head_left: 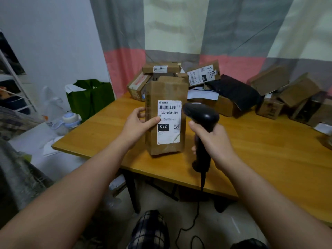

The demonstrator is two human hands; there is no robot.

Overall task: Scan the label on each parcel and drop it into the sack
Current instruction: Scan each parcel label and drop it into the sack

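Note:
A tall brown cardboard parcel (166,92) stands upright above the wooden table, its white label (168,121) reading 032-038-E01 turned toward me. My left hand (138,123) grips its left side, thumb on the label's edge. My right hand (213,141) holds a black barcode scanner (202,114) by the handle, its head just right of the label and aimed at it. The scanner's cable hangs down to the floor. A green sack (91,97) stands open beyond the table's left end.
The wooden table (260,150) carries a pile of cardboard parcels (203,74) and a black plastic mailer (235,90) along its back edge, more boxes (296,94) at the right. A white surface with a bottle (69,121) lies to the left. A curtain hangs behind.

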